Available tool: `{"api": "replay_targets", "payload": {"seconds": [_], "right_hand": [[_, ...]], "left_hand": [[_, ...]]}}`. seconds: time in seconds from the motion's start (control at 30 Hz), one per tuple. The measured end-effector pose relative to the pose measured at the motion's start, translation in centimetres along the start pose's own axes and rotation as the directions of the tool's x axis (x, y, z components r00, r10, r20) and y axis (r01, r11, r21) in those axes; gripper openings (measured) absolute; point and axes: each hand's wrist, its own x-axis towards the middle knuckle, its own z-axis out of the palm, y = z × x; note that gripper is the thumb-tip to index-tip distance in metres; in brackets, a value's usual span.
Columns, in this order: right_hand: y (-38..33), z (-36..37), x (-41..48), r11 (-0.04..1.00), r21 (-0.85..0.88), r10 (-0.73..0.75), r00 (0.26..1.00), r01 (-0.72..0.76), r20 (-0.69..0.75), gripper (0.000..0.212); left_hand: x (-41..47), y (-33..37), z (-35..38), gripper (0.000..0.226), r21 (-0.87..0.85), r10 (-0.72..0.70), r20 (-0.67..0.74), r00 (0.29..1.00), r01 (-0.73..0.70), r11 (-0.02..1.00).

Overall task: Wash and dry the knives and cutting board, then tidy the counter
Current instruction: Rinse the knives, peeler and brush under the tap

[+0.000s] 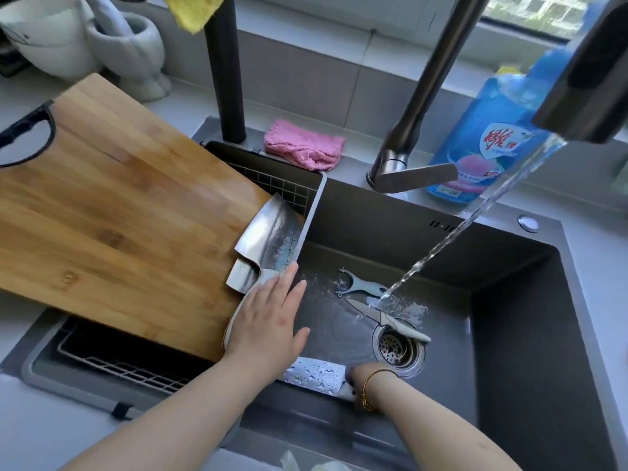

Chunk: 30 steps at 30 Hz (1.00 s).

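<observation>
cutting board (119, 205) lies tilted across the rack (282, 185) on the left side of the sink (509, 300); first cleaver (261, 246) rests at the board's right edge; left hand (268, 321) lies flat on its handle, fingers (289, 283) straight, not curled; right hand (360, 373), near and low in the sink, grips the handle of the second cleaver (312, 375), wet blade pointing left; small knife (384, 317) and peeler (360, 283) lie by the drain (397, 348), with the water stream (475, 212) landing between them; pink cloth (302, 147) on far rim; blue bottle (489, 130) far right
</observation>
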Motion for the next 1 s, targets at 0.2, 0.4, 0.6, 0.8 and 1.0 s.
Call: {"api": "replay_targets", "payload": {"seconds": [0.2,0.4,0.6,0.8,1.0], "right_hand": [[0.1,-0.9,-1.4,0.993,-0.119,-0.006,1.000,0.006,0.000,0.042],[2.6,-2.5,-5.1,0.993,0.115,0.036,0.998,-0.030,-0.044,0.022],[4.7,-4.0,-11.3,0.912,0.401,0.174,0.964,-0.082,-0.200,0.027],[6.2,-1.9,-15.2,0.545,0.838,0.352,0.910,-0.008,-0.220,0.038],[5.6,1.1,-16.5,-0.249,0.896,0.317,0.905,0.367,-0.282,0.017]], "left_hand": [[-0.1,-0.1,0.2,0.065,-0.008,0.016,-0.017,1.000,-0.016,1.000],[-0.2,-0.2,0.3,0.063,-0.014,0.024,-0.027,0.999,-0.025,1.000],[-0.5,0.1,0.0,0.059,-0.025,0.034,-0.045,0.998,-0.035,0.999],[-0.9,0.1,-0.2,0.055,-0.008,0.046,-0.049,0.998,-0.047,0.999],[-1.9,1.4,-0.5,0.050,0.067,0.068,-0.078,0.995,-0.063,0.996]]}}
